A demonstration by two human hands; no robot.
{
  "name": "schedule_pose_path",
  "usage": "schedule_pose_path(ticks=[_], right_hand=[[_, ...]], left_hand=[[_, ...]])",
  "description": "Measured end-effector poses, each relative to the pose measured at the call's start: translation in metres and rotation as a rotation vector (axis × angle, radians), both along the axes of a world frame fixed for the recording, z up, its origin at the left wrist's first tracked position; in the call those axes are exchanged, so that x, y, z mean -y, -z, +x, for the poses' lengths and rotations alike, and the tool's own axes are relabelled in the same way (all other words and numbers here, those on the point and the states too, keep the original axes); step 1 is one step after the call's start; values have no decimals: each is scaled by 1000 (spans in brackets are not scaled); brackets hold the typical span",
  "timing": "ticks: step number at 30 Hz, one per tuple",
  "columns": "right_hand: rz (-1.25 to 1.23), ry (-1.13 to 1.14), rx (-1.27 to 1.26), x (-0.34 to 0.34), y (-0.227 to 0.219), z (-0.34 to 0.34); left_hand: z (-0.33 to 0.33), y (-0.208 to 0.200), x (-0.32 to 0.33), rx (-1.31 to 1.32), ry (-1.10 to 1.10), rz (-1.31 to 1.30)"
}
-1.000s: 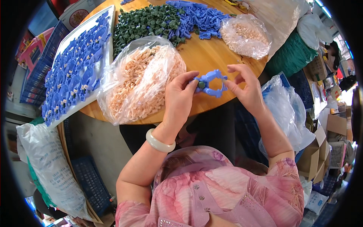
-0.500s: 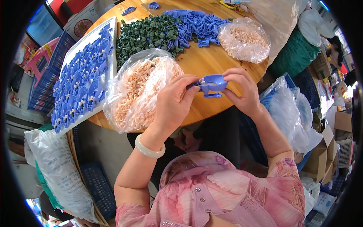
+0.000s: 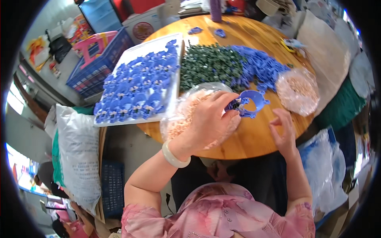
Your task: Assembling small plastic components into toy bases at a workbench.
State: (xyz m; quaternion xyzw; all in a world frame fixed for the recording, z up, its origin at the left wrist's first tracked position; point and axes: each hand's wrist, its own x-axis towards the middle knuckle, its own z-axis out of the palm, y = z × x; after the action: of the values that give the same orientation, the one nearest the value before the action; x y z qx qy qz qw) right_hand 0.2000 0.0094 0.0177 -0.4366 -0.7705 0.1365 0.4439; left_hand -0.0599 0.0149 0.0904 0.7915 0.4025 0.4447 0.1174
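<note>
My left hand point(image 3: 212, 121) grips a blue plastic ring-shaped piece point(image 3: 260, 101) by its dark end, between thumb and fingers. The ring sticks out to the right, above the round wooden table point(image 3: 258, 139). Apart from it, my right hand point(image 3: 283, 131) has thumb and fingers spread with nothing between them. Under my left hand lies a clear bag of small peach-coloured pieces point(image 3: 180, 123), partly hidden by the hand. Beyond are a heap of dark green parts point(image 3: 212, 67) and a heap of blue parts point(image 3: 260, 63). A smaller bag of peach pieces point(image 3: 297, 90) sits at the right.
A white tray point(image 3: 133, 51) at the left carries rows of blue pieces. Two loose blue parts and a purple bottle point(image 3: 215, 10) stand farther back. A stuffed white sack point(image 3: 78, 154) and a blue crate point(image 3: 99, 75) are left of the table; plastic bags point(image 3: 317, 170) lie at the right.
My right hand has let go of the blue ring piece and moved right. My left hand keeps hold of it and has turned. The view has swung left and up.
</note>
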Motion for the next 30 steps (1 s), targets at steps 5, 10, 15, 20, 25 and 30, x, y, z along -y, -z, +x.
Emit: schedule_pose_path(ticks=[5,10,15,20,25,30], right_hand=[[-156,-50,47,8,2,-13],[-3,30,200,6,11,-21],[28,113,208,8,13,-32],[23,152,149,5,10,-33],[7,165,147,3,13,-33],[-22,188,130,2,10,-34]], left_hand=[[-68,-27,-37,-81,-245,95],[-163,-54,-105,-148,-590,8],[-238,-56,-198,-321,-858,83],[-245,-34,-277,-387,-1019,-10],[-253,1,-332,-384,-1091,-129],[-254,19,-359,-431,-1099,-227]])
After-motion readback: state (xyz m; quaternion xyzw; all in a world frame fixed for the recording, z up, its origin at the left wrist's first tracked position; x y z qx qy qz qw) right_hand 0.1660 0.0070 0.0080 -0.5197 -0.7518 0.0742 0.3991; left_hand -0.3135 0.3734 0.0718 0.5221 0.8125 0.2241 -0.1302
